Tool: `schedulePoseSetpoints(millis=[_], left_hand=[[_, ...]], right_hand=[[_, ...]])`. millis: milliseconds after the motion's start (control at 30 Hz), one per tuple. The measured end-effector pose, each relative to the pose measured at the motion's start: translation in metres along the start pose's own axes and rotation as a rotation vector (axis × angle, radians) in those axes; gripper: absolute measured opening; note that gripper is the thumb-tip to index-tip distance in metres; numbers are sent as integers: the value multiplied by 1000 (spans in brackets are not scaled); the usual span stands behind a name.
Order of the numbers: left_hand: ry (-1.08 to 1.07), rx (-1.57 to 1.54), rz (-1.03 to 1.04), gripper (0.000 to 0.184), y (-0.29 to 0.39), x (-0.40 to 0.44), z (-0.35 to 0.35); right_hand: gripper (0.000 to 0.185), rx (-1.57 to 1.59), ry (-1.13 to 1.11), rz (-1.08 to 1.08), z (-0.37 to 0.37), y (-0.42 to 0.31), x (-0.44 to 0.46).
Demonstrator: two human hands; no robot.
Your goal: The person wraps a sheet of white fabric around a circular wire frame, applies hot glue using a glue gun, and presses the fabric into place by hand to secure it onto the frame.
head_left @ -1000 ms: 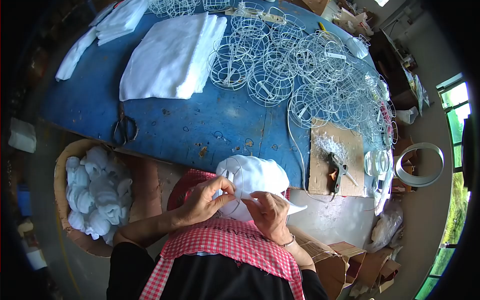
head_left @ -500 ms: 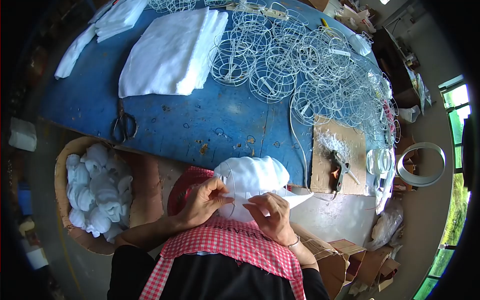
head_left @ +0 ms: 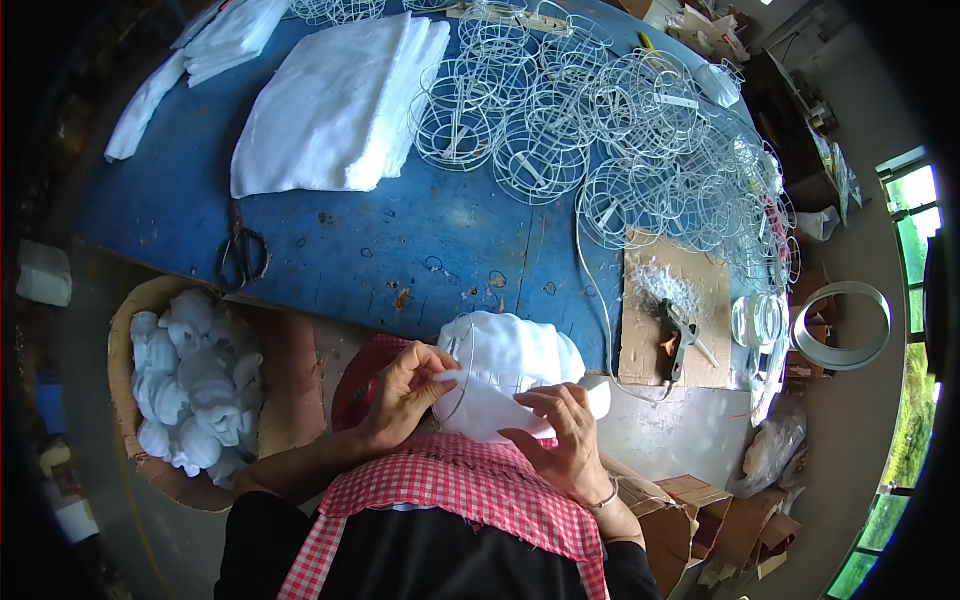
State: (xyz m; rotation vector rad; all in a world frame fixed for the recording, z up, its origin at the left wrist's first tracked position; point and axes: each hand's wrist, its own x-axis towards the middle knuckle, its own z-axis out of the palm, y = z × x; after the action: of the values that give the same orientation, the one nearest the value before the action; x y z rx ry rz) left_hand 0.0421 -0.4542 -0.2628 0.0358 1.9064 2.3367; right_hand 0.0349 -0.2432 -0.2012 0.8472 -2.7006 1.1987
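White cloth lies bunched around a round wire frame between the table's front edge and the checked apron. My left hand pinches the cloth's edge at the left side of the wire ring, thumb against fingers. On the right, my right hand is at the cloth, its thumb and fingers apart; its fingertips rest against or just over the white fabric. The lower part of the wire frame is partly covered by cloth.
Many wire frames pile up at the table's back right. Stacked white cloth and scissors lie left. A glue gun rests on cardboard. A carton of white pieces stands left below the blue table.
My right hand has moved right and its fingers have spread. My left hand has risen slightly, still pinching. The loose cloth point at the right has been drawn in.
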Motion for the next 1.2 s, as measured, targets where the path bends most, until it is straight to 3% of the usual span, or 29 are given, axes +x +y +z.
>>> schedulePoseSetpoints(millis=[133,233,400,500,600,733,833,867,967,1000,1100,1200], left_hand=[[-33,-56,-112,13,0,-1,-4],[-49,-64,-96,15,-1,1,0],[-114,195,-60,28,16,6,-2],[-175,131,-11,28,14,13,-1],[-155,134,-55,27,14,24,2],[-67,31,75,25,25,44,12],[-1,169,221,24,17,56,5],[7,96,162,26,15,60,5],[53,812,571,31,28,62,-3],[-39,907,661,36,36,60,-3],[-383,931,646,39,51,61,10],[-405,992,580,31,42,60,15]], right_hand=[[38,-93,-105,234,-8,-1,-7],[30,-121,-192,201,-10,8,-10],[24,5,-11,106,2,16,-11],[21,-3,41,65,7,24,-11],[19,31,122,49,14,37,-9],[19,-6,256,-55,8,41,14],[21,-46,295,-123,10,46,25],[21,-52,297,-135,15,49,28],[21,-67,304,-130,22,53,28],[21,-54,283,-133,21,51,28],[22,-21,239,-154,19,44,28],[26,5,196,-159,19,44,20]])
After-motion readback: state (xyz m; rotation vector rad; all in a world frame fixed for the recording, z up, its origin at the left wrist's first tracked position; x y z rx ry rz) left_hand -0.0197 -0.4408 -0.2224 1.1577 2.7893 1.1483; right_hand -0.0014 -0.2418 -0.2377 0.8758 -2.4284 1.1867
